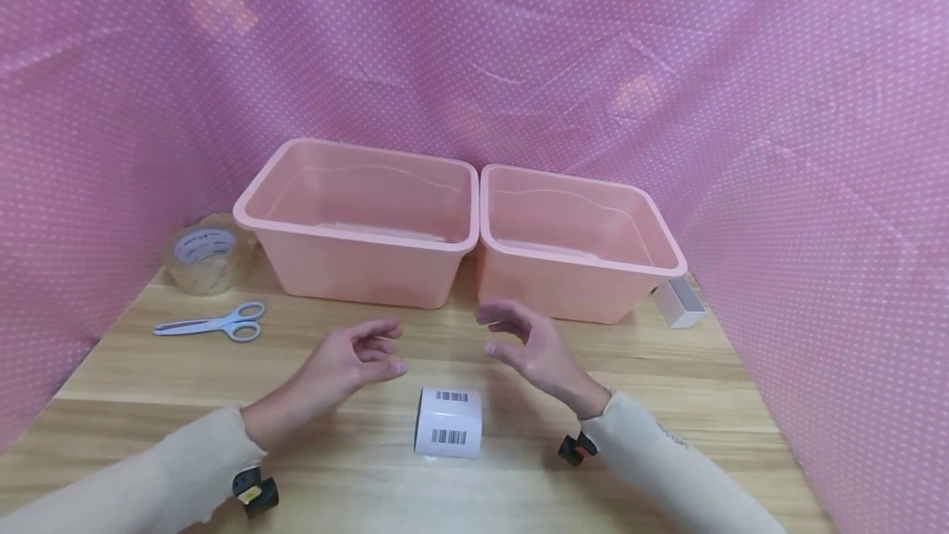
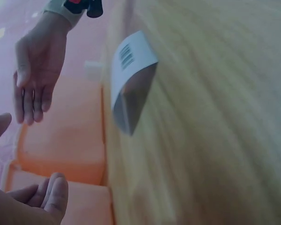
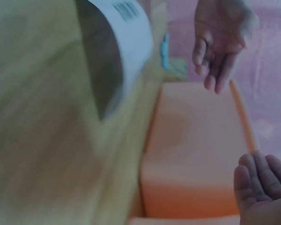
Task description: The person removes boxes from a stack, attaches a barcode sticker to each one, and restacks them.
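Note:
A small white box (image 1: 448,423) with barcode labels lies on the wooden table (image 1: 667,369) close to the front edge, between my two forearms. My left hand (image 1: 356,357) hovers just beyond and left of it, fingers loosely curled, holding nothing. My right hand (image 1: 522,344) hovers beyond and right of it, palm facing the left hand, also empty. The left wrist view shows the white box (image 2: 131,70) and the right hand (image 2: 35,70) with relaxed fingers. In the right wrist view, the box (image 3: 124,33) and the left hand (image 3: 220,42) appear.
Two pink plastic bins (image 1: 363,266) (image 1: 571,287) stand side by side behind the hands. A roll of clear tape (image 1: 203,258) and light blue scissors (image 1: 218,324) lie at the left. A small white block (image 1: 678,303) sits beside the right bin. Pink dotted cloth walls surround the table.

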Available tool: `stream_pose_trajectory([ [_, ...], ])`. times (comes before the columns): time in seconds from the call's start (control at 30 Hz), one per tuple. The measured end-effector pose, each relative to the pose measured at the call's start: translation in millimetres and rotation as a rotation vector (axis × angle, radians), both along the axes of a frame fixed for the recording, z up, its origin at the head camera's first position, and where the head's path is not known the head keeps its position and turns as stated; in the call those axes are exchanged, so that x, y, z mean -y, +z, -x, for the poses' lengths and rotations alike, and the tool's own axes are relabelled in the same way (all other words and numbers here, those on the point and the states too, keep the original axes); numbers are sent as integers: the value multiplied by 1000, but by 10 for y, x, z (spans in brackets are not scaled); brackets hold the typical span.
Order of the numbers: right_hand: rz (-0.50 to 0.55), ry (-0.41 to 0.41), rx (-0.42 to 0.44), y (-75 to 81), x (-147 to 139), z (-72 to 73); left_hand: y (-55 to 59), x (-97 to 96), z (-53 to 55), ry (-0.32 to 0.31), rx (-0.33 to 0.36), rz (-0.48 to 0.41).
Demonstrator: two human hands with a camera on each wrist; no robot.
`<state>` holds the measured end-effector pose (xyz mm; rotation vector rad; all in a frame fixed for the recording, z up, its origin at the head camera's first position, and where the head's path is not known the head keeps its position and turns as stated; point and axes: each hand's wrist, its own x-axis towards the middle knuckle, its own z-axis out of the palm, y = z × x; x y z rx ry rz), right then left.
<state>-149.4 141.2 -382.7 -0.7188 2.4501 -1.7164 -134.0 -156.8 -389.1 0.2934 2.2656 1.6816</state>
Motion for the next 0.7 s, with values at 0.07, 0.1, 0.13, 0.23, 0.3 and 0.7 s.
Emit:
stream_pose_trajectory([
  [0.07,-35,8,16,-73,29,-12,-35,-30,-19,11,20,14],
  [0.1,-47,16,22,-104,44,-20,-53,-42,-27,20,27,32],
  [0.13,-61,21,30,-132,57,-30,-73,-55,-34,26,36,43],
  [0.23,-109,26,47,-208,87,-61,-137,-93,-46,36,74,71],
  [0.3,-151,24,64,-243,98,-87,-181,-113,-51,39,89,94],
  [0.7,-271,-15,217,-393,76,-213,-304,-188,-89,52,188,134],
])
